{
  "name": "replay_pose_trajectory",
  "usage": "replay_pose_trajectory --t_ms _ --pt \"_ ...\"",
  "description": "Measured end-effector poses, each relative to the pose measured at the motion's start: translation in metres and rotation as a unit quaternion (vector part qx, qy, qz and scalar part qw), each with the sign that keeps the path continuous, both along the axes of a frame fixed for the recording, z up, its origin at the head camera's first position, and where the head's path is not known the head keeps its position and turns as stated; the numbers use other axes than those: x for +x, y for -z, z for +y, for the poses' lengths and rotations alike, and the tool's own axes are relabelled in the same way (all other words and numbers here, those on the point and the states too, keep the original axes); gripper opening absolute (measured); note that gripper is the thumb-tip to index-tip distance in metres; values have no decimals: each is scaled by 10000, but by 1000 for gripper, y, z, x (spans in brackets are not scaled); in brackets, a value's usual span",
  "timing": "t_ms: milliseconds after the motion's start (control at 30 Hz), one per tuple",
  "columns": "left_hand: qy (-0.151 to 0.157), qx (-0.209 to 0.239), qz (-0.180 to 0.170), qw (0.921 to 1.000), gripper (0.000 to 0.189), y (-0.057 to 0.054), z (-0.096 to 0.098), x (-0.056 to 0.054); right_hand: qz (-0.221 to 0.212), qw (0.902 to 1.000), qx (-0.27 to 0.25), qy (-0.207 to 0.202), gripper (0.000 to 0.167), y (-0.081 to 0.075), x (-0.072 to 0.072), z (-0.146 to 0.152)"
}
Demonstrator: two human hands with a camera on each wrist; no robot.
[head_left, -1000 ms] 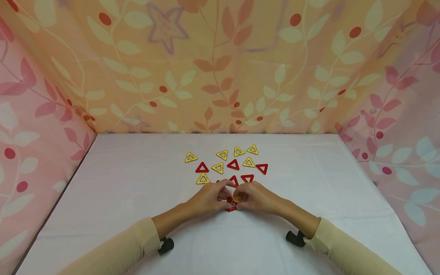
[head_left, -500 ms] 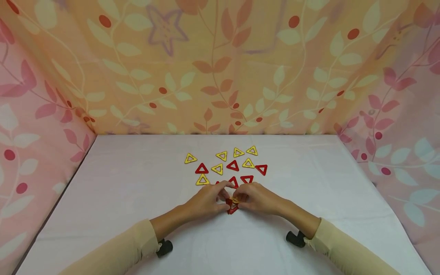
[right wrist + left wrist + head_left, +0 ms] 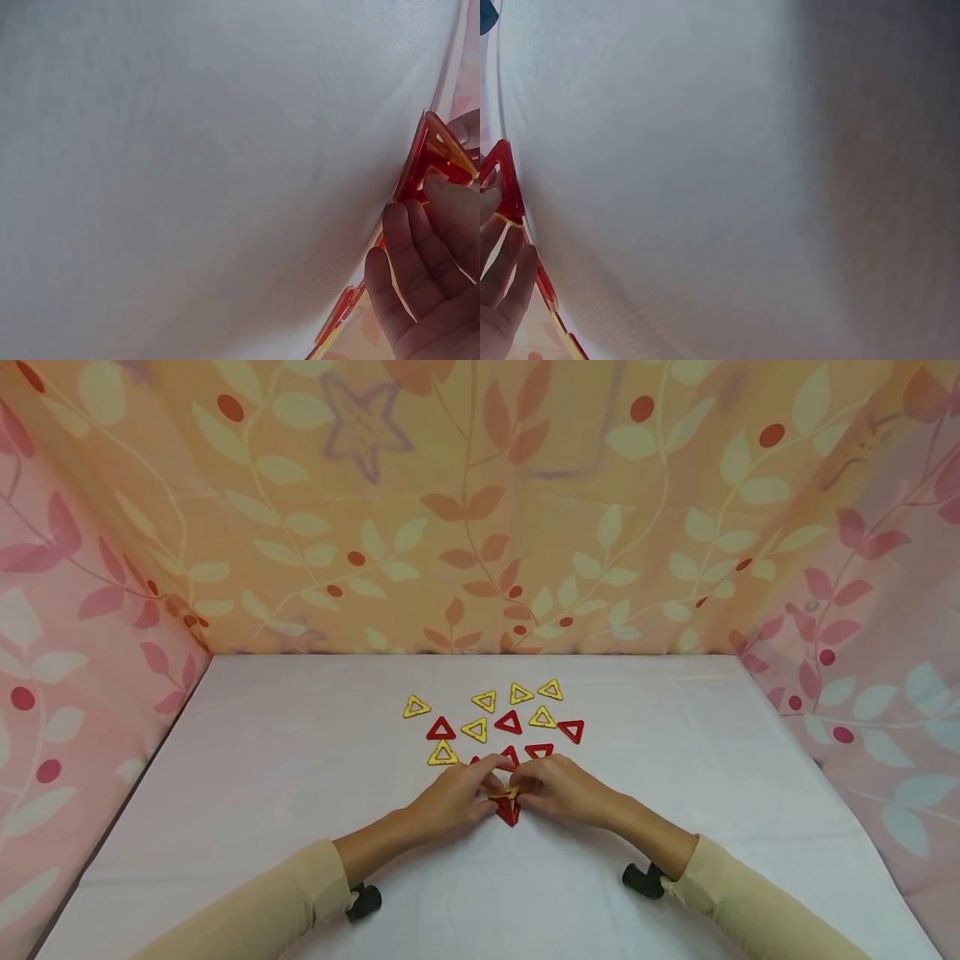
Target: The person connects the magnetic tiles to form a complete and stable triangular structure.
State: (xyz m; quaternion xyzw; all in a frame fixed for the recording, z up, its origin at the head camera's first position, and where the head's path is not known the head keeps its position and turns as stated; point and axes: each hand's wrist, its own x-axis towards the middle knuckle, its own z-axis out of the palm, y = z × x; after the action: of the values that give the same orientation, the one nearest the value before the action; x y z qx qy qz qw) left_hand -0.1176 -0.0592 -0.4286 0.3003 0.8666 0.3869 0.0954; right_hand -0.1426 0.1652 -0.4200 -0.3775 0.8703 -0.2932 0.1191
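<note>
In the head view my left hand (image 3: 453,797) and right hand (image 3: 566,789) meet near the middle of the table. Between them they pinch a small joined piece of red triangle tiles (image 3: 507,812), its point toward me and a yellow tile (image 3: 504,794) along its far edge. The left wrist view shows a red triangular frame (image 3: 508,180) upright at the left fingertips. In the right wrist view, the thumb presses a red tile of the piece (image 3: 437,161), with other fingers just below. Fingers hide part of the joined piece.
Beyond the hands lie several loose yellow triangle tiles (image 3: 474,729) and red triangle tiles (image 3: 441,727) on the white cloth-covered table (image 3: 285,760). Some of the nearest red ones are partly hidden by the hands. Patterned curtains (image 3: 480,527) stand around the table's back and sides.
The joined piece has turned between the fingers: its open red frame faced me half a second ago, and now red tiles come to a point toward me. Both hands stay nearly in place.
</note>
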Motion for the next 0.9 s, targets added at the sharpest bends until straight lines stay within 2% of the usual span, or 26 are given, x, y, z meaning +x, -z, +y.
replay_pose_trajectory --t_ms 233,400,667,900 --pt "-7 41 -141 9999 56 0 0 0 -163 9998 -102 -65 21 1 -4 5" --pt "82 170 -294 9994 52 2 0 -3 -291 9991 -251 167 18 -5 -13 12" --pt "103 250 -400 9988 49 4 -1 -6 18 9979 -330 557 18 -14 -33 22" --pt "91 224 -303 9992 49 5 -1 -8 121 9986 -195 471 25 -6 -45 31"
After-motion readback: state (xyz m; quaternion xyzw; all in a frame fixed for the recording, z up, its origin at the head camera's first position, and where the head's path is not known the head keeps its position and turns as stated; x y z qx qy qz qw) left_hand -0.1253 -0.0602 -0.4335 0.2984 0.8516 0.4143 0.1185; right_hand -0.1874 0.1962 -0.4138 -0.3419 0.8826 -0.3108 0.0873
